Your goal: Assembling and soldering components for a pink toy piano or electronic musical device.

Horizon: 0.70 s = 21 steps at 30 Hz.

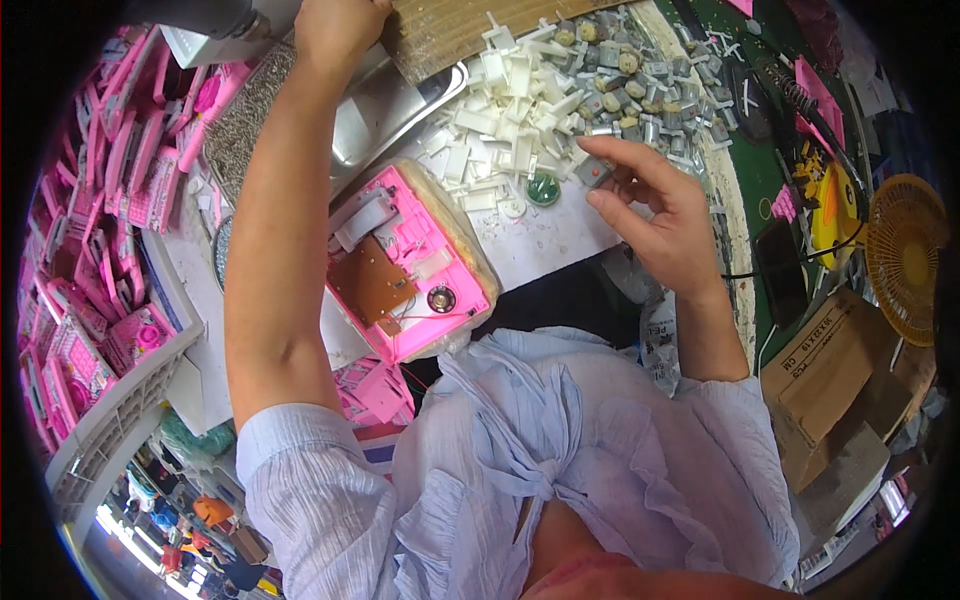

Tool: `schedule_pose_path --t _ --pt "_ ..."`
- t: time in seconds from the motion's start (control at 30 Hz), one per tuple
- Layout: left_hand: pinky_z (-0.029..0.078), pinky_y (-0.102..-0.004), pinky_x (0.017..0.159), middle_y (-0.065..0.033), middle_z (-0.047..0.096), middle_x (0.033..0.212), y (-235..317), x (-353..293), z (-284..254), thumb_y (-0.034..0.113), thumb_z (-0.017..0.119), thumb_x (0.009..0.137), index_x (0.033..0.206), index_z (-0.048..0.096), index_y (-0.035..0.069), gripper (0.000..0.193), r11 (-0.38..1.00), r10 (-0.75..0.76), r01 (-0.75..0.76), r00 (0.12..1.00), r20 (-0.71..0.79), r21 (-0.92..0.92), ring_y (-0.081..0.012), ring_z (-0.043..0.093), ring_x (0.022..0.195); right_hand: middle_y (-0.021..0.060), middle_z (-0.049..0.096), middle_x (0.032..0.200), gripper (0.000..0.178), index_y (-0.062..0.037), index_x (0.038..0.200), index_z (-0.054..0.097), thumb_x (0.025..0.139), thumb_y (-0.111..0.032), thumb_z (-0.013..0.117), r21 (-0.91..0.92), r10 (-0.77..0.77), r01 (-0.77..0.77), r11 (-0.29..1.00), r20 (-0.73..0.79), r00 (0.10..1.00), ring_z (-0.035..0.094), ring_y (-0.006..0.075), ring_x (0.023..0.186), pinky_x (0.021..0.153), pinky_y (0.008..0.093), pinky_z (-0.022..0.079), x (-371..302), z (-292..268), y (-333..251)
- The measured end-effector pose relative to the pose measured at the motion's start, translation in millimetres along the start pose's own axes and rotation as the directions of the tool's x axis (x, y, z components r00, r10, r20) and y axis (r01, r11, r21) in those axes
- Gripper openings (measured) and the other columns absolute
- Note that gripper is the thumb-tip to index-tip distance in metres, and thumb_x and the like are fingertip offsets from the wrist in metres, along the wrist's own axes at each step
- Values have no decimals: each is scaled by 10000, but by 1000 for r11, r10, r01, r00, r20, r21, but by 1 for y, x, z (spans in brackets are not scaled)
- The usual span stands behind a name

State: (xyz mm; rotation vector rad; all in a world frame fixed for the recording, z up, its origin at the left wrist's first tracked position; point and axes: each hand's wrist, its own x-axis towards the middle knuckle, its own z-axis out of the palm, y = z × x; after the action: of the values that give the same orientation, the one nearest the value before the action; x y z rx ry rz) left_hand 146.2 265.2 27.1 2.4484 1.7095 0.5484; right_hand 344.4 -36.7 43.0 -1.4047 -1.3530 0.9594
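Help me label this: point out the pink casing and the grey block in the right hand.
Pink casing (466,281): head view, bare inner surface.
Grey block (592,172): head view, its visible face.

Smooth, shiny plastic is seen in the pink case (467,282), and duller plastic in the white parts (515,105). The small motor (594,172) seems to be cased in dull metal; a bright shine is given off by the metal tray (392,108). The board (450,35) is made of brown wood, and the shirt (620,400) of thin, crinkly cloth.

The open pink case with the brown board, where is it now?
In the head view, the pink case lies left of centre, just right of the left forearm and below the white plastic parts.
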Motion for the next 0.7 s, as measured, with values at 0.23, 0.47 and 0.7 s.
schedule_pose_path --t 0.23,0.47,0.7 --pt "551 -518 778 -314 674 815 -7 -6 0 114 699 798 826 695 -78 194 994 103 -98 988 -112 45 -467 692 832 132 714 1014 385 -89 1235 670 853 -46 672 -437 0 72 897 161 987 689 268 841 764 352 546 9 3 4" --pt "596 -412 746 -199 724 833 39 -75 -39 148 664 881 942 735 12 165 926 377 -377 923 -76 25 -367 724 822 159 705 971 344 -90 1189 665 846 -67 650 -554 -111 286 782 327 938 674 377 924 811 460 546 24 7 19" --pt "575 -317 656 -125 710 844 45 -207 -107 31 715 855 993 702 13 140 655 271 -130 960 71 -745 -219 714 741 133 691 943 338 -87 1138 670 808 -24 642 -710 -87 449 542 484 871 658 374 836 776 462 540 40 22 11"
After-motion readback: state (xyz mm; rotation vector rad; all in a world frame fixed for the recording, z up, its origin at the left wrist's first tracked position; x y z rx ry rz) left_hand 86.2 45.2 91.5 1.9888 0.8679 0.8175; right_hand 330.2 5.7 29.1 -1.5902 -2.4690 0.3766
